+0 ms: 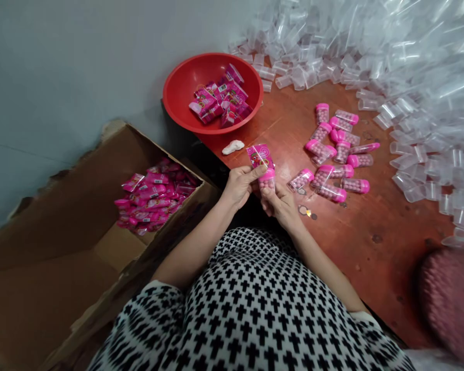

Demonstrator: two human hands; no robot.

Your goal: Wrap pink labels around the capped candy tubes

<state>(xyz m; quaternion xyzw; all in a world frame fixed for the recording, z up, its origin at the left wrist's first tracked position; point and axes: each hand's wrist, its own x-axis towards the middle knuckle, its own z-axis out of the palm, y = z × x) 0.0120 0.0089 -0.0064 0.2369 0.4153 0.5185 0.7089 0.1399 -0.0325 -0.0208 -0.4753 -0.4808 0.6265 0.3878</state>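
My left hand (239, 183) is closed on a pink printed sleeve (260, 155), pinching it between thumb and fingers. My right hand (280, 203) grips a small clear tube of pink candies with a pink cap (267, 179), held right under the sleeve; the sleeve's lower edge meets the cap. Both hands hover over the near edge of the reddish-brown table (371, 226). Several more pink-capped candy tubes (336, 154) lie loose on the table to the right of my hands.
A red bowl (178, 87) with pink sleeves stands at the back. A cardboard box (62, 247) at left holds wrapped pink tubes (154, 196). Clear empty tubes (410, 77) pile along the back and right. A white lump (233, 147) lies near the bowl.
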